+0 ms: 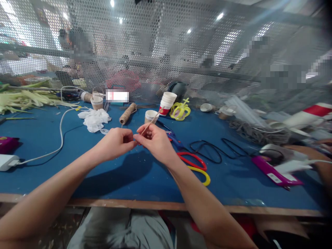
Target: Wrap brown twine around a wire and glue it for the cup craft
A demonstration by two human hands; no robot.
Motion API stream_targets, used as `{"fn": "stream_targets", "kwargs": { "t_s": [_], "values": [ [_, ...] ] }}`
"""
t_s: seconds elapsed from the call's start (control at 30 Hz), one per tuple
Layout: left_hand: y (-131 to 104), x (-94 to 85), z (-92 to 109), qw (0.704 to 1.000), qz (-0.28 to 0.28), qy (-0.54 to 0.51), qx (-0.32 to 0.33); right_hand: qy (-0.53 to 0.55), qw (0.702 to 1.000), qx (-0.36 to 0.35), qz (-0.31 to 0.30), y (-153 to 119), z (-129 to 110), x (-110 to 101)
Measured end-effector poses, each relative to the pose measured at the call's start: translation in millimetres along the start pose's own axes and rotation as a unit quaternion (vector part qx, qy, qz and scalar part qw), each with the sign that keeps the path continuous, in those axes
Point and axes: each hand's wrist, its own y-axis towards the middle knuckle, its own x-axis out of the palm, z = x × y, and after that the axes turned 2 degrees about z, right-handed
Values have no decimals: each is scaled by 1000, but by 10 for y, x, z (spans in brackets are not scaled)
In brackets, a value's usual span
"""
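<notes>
Both my hands meet above the blue table, fingertips almost touching. My right hand [155, 141] pinches a thin tan strand [153, 121], twine or a slim stick, which slants up and to the right. My left hand [115, 142] has its thumb and fingers pressed together at the strand's lower end; what lies between them is too small to make out. Just beyond the hands are a roll of brown twine [128, 114] and a paper cup [151, 116]. Scissors with red and yellow handles [193, 162] lie right of my right wrist, near a blue-and-red tool [176, 141], partly hidden.
Stacked paper cups [168, 100] and a yellow crown-shaped piece [180, 111] stand behind. Crumpled white fabric [95, 119] and pale husks [23, 97] are left. Black cord [207, 152] and a purple power strip [276, 173] lie right. A perforated metal screen [145, 45] closes the back.
</notes>
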Motion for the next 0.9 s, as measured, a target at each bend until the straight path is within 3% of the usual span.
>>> {"fn": "stream_targets", "kwargs": {
  "t_s": [0.17, 0.43, 0.9],
  "values": [
    [10, -39, -22, 1000, -11, 1, -5, -3, 998, 11, -57, 11, -16, -47],
    [-6, -137, -22, 996, -61, -59, -9, -16, 999, 21, -19, 8, -23, -68],
    [-22, -109, 1, 999, -42, -6, -2, -81, 997, -13, 11, 14, 24, -45]
  ]
}}
